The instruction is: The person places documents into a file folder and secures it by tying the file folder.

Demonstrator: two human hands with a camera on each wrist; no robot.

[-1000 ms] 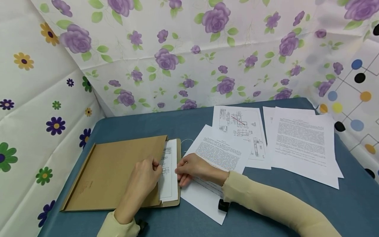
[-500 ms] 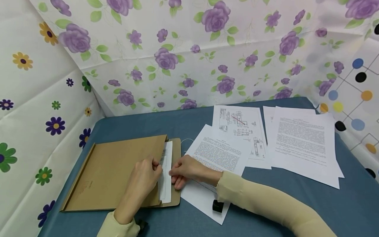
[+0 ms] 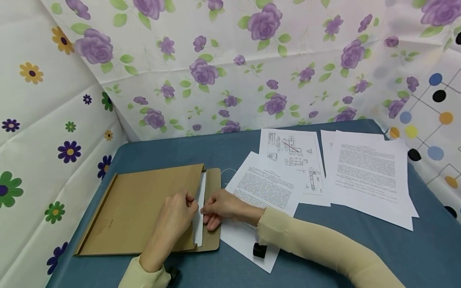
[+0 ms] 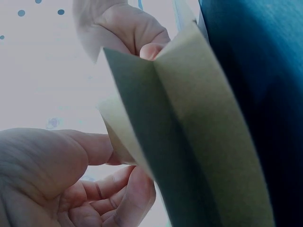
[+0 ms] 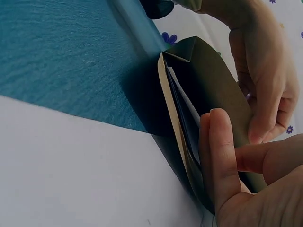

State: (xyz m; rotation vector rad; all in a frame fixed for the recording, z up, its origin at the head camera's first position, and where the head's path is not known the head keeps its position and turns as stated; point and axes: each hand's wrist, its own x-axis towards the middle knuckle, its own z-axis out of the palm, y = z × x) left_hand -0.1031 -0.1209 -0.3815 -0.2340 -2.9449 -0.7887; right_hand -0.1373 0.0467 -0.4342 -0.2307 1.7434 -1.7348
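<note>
A brown cardboard envelope lies on its back at the left, its mouth to the right and its flap spread flat. My left hand pinches the upper edge of the mouth and holds it raised, seen also in the left wrist view, where the envelope's side fold fills the middle. A narrow strip of white papers shows at the mouth; the rest is hidden inside. My right hand holds their outer edge between thumb and fingers. In the right wrist view, the papers' edge sits within the opening.
A text sheet lies right of the flap, partly under my right forearm. Behind it is a drawing sheet with a red line. More text sheets overlap at the far right. A thin white string lies beside the flap.
My right hand has moved left with the papers, which have slid deeper into the envelope; the drawing on top is now hidden. The left hand has stayed at the mouth.
</note>
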